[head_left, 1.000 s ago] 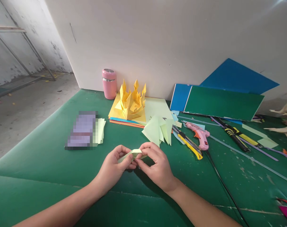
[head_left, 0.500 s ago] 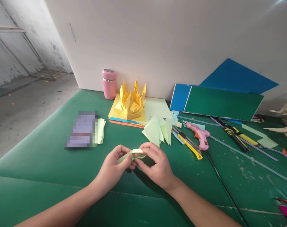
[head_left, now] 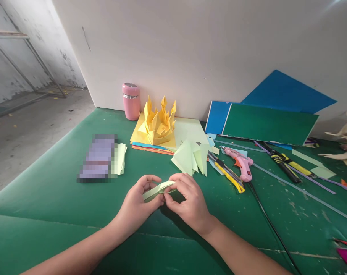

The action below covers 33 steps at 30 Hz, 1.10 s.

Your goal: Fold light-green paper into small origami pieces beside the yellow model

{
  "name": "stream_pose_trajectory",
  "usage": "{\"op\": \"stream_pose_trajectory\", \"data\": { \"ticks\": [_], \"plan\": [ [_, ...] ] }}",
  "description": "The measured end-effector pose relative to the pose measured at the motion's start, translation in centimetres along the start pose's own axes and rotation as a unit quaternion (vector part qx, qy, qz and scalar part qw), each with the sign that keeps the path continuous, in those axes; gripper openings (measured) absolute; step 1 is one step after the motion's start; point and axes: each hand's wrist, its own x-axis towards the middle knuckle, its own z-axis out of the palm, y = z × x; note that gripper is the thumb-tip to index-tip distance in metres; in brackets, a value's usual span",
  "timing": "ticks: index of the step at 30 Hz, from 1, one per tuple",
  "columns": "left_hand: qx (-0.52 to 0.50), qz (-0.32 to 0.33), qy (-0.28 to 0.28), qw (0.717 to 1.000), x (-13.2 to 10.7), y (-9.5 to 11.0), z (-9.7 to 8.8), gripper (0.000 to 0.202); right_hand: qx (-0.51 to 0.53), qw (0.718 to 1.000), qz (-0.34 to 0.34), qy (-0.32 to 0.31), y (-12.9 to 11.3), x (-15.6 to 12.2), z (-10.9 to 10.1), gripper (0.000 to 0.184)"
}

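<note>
This is a makeshift paper-craft workshop: a green-covered tabletop [head_left: 47, 198] stands against a plain white wall [head_left: 190, 46], with bare, stained concrete floor [head_left: 27, 130] beyond its left edge. Along the far edge a stack of coloured sheets [head_left: 150, 147] bears a yellow folded-paper crown [head_left: 157, 122], and blue and green boards [head_left: 265, 124] lean on the wall toward the far right corner. A pink glue gun [head_left: 240, 162], a yellow utility knife [head_left: 227, 173], cut pale green triangles [head_left: 190, 156] and a pale green slip [head_left: 158, 190] held over the near middle show handwork with paper.
</note>
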Motion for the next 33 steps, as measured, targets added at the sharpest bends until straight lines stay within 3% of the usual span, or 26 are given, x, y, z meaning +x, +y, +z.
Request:
{"op": "stream_pose_trajectory", "data": {
  "ticks": [9, 19, 27, 33],
  "plan": [
    [-0.054, -0.037, 0.029, 0.997, 0.0, 0.6, 0.3, 0.029, -0.011, 0.999, -0.04, -0.008, -0.4, 0.2, -0.6, 0.01],
    [-0.062, -0.068, 0.0, 0.996, -0.1, 1.2, -0.4, 0.026, -0.089, 0.992, -0.082, -0.021, -0.5, 0.0, -0.9, 0.015],
    [-0.08, -0.072, 0.009, 0.994, 0.1, 0.6, -0.3, 0.032, -0.014, 0.999, -0.007, 0.028, -0.6, 0.3, -1.0, 0.017],
    [-0.071, -0.067, 0.017, 0.995, 0.1, 0.8, -0.2, 0.029, -0.019, 1.0, 0.0, 0.007, -0.6, 0.2, -1.3, 0.022]
  ]
}}
